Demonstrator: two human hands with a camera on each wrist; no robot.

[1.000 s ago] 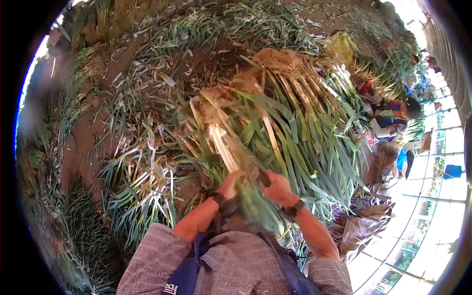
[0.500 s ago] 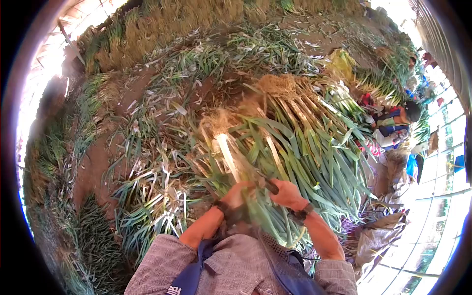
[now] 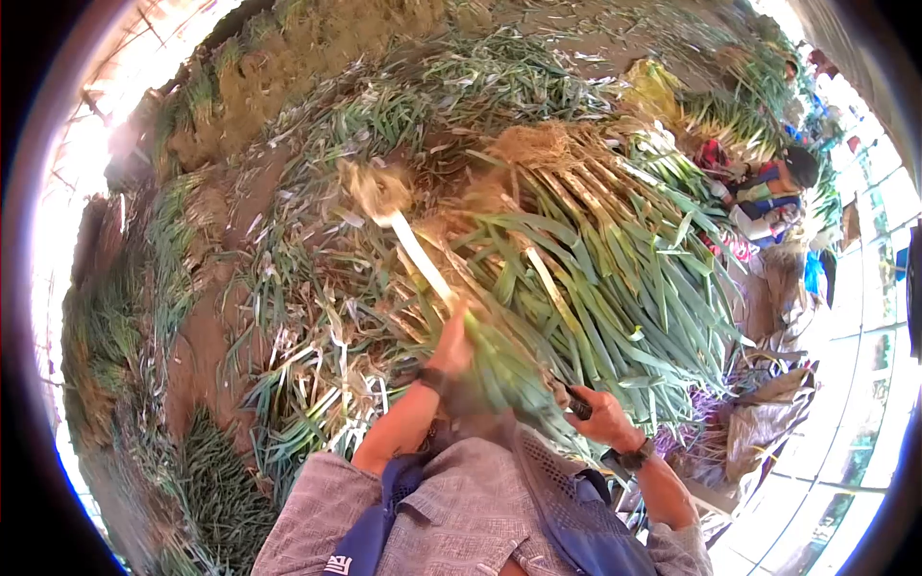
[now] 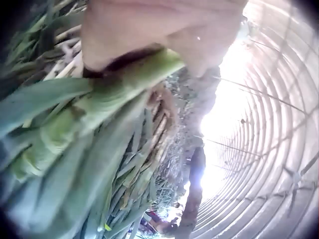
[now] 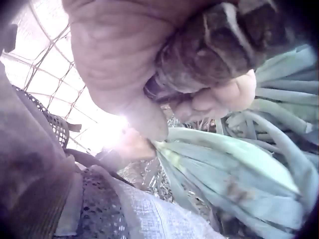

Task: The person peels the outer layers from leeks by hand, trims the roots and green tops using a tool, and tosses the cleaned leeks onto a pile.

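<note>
My left hand [image 3: 451, 346] grips a leek [image 3: 421, 259] where the white shaft meets the green leaves; its blurred root end points up and left. In the left wrist view that hand [image 4: 154, 30] curls over the green stem [image 4: 137, 77]. Lower right, my right hand [image 3: 605, 422] holds a dark tool [image 3: 579, 401] beside the leaves. Seen from the right wrist, the hand [image 5: 114, 59] wraps a ridged dark handle [image 5: 204, 52], with leek leaves [image 5: 224, 154] below it. The tool's far end cannot be made out.
A large heap of leeks [image 3: 615, 278] lies just right of the hands, roots [image 3: 533, 146] away from me. Leaf scraps [image 3: 384, 115] cover the ground beyond. Another person [image 3: 768, 197] is at the right, near a yellow bag [image 3: 653, 88] and a brown sheet [image 3: 768, 413].
The two hands, close together before, are now apart: the right moved down and right with the tool. The gripped leek's root end has swung up and left.
</note>
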